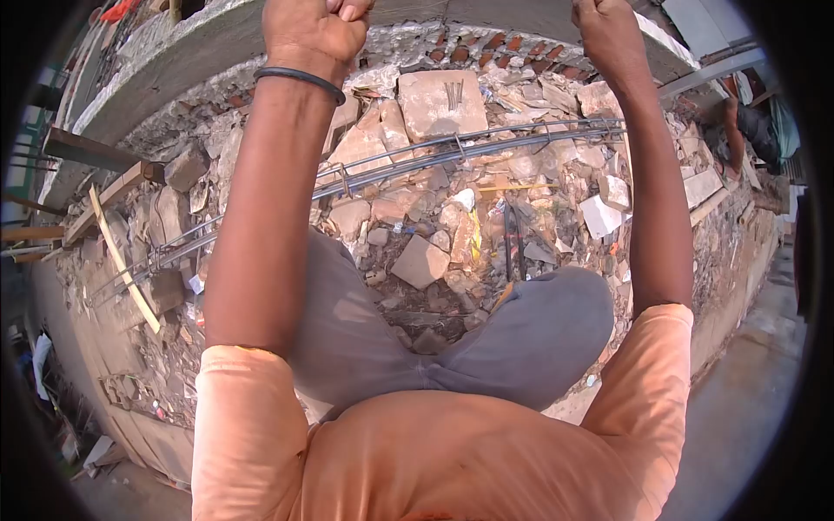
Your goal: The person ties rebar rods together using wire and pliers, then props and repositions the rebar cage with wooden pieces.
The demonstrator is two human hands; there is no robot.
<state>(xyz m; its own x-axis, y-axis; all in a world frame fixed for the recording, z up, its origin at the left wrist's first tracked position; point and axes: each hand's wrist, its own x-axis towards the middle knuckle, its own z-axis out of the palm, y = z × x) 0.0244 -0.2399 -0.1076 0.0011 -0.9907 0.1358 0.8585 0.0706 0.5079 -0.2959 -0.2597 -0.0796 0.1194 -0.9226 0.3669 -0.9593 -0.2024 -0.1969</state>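
At the top edge, both hands (326,26) (605,26) curl closed, cropped; anything held is hidden.

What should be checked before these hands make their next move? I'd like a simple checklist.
1. Hands fully visible: not ok; the top edge cuts off the left hand and right hand.
2. Secure grip: cannot tell; anything held is out of view.
3. Even ground: not ok; broken rubble covers it.
4. Long metal bars free of the left forearm: cannot tell; the forearm hides part of them.
5. Other person apart from both hands: ok; off at the right side.
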